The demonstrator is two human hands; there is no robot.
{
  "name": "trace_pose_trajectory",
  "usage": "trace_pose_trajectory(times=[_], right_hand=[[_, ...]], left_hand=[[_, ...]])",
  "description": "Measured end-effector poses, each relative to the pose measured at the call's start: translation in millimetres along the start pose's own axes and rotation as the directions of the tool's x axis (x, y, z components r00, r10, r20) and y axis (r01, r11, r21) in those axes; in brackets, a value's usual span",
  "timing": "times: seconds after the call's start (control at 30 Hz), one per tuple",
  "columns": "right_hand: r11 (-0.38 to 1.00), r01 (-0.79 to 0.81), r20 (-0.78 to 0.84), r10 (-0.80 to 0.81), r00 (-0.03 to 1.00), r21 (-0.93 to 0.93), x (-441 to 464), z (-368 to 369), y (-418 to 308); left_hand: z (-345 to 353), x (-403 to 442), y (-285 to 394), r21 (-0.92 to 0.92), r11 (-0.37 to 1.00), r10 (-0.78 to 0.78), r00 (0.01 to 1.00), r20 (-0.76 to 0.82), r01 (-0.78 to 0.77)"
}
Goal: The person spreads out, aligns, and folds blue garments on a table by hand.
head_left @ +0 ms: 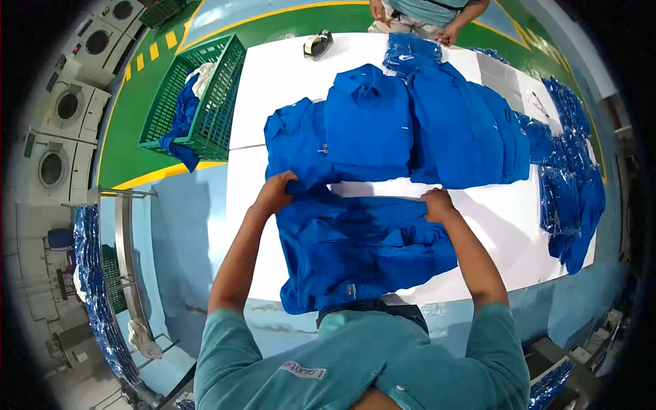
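A blue collared shirt (328, 253) lies partly spread at the near edge of the white table, its far part folded over in a band. My left hand (275, 193) is closed on the fabric at the shirt's far left corner. On the other side, my right hand (438, 204) pinches the far right end of the folded band. Just beyond my hands, folded blue shirts (369, 123) lie in a row, some stacked, with collars toward the far side. More folded shirts (465, 130) overlap to the right.
Plastic-wrapped blue garments (560, 184) are piled along the table's right side. A tape dispenser (318, 45) sits at the far edge. Left of the table stands a green crate (195, 102) with clothes. Another person (424, 14) stands across the table. Washing machines (58, 137) line the left wall.
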State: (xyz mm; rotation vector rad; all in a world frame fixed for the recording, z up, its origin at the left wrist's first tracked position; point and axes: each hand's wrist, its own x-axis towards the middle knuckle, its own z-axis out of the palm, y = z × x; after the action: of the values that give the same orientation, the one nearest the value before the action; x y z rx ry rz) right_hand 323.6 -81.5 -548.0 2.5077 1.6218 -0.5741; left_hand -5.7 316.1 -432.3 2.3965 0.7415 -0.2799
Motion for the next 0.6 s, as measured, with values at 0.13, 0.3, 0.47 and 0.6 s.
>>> trace_pose_trajectory(times=[0.13,0.3,0.47,0.6], right_hand=[[0.991,-0.005,0.026,0.008,1.0,-0.136,-36.2,-52.2,-15.3],[1.0,-0.029,-0.158,0.03,0.987,0.006,-125.1,-56.5,-28.7],[0.991,0.047,-0.343,-0.002,0.939,0.122,-189.9,3.9,-26.5],[0.991,0.081,-0.581,-0.002,0.814,0.109,-202.5,9.3,-27.4]], left_hand=[[-24.9,-68.0,47.8,-0.083,0.996,0.028,1.0,0.007,-0.027],[9.7,-181.6,70.5,-0.057,0.996,0.067,0.998,0.019,-0.066],[125.0,-256.9,45.2,-0.15,0.989,0.001,0.995,0.095,0.014],[161.3,-287.9,61.3,-0.243,0.97,0.028,0.999,0.036,-0.018]])
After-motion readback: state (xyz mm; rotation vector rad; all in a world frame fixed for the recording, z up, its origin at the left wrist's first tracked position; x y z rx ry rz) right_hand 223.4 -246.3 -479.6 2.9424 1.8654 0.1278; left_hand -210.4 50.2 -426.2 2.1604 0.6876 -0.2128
